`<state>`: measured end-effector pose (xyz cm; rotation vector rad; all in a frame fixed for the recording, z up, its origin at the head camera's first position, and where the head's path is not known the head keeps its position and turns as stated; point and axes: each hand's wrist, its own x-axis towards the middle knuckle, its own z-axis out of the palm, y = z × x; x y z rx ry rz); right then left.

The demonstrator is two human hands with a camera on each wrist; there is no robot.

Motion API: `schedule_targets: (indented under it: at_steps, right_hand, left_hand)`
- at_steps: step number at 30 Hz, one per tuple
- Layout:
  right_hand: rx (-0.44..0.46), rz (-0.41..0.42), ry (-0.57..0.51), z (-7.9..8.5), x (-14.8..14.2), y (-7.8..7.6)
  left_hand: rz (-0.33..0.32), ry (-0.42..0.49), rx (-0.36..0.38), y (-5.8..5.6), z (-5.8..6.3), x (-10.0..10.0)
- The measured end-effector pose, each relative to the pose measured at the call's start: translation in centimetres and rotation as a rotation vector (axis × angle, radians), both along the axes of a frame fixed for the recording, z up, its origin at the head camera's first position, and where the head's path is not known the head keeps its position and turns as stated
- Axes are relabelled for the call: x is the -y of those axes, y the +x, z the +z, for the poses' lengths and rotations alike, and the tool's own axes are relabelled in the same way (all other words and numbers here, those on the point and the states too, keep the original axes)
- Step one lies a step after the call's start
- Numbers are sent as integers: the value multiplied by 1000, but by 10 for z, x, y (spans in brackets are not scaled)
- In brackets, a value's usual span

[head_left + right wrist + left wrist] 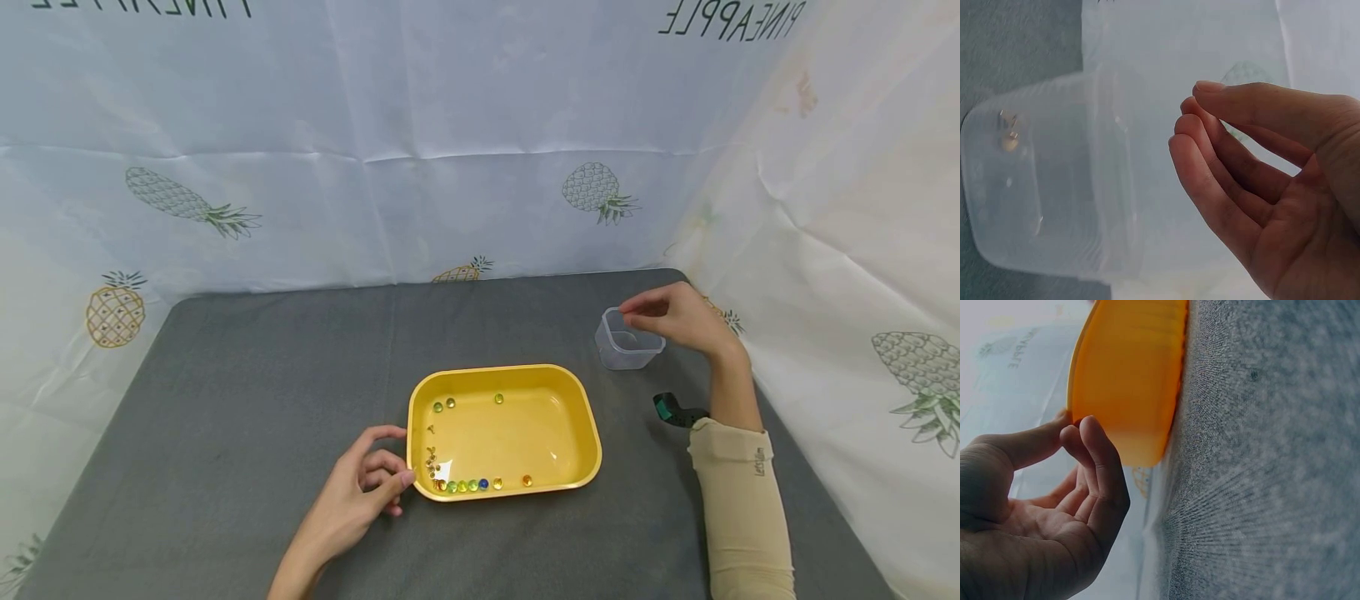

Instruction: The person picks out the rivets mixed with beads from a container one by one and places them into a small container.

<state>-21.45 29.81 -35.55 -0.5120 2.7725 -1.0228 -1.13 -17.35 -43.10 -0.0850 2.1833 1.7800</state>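
A yellow tray [551,429] lies on the grey cloth with several glass marbles [473,486] in green, amber and blue. Small gold-coloured pieces [431,463] lie along its left side, too small to make out. At the tray's lower left corner my left hand [352,492] pinches the rim between thumb and fingers. Over a clear plastic tub [627,358] hovers my right hand [678,317]. Its fingers bend loosely with the thumb near the fingertips, and nothing shows between them. Inside the tub, a few small gold-coloured pieces [1009,139] show in the right wrist view.
Beside the right forearm is a black strap-like thing with a green patch [667,408]. The grey-covered table [247,400] is bordered at the back and sides by a white curtain [465,217] with pineapple prints.
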Motion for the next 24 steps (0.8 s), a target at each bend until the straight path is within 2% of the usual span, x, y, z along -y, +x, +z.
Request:
schedule_targets:
  at_steps: [8,13,24]
  right_hand:
    - [-21,32,10,17,19,12]
    - [-61,80,8,25,30,16]
    - [-73,180,10,29,58,22]
  left_hand:
    - [-1,-1,-3,0,0,0]
    - [0,-1,-2,0,0,0]
    - [-2,-6,-9,1,-1,0]
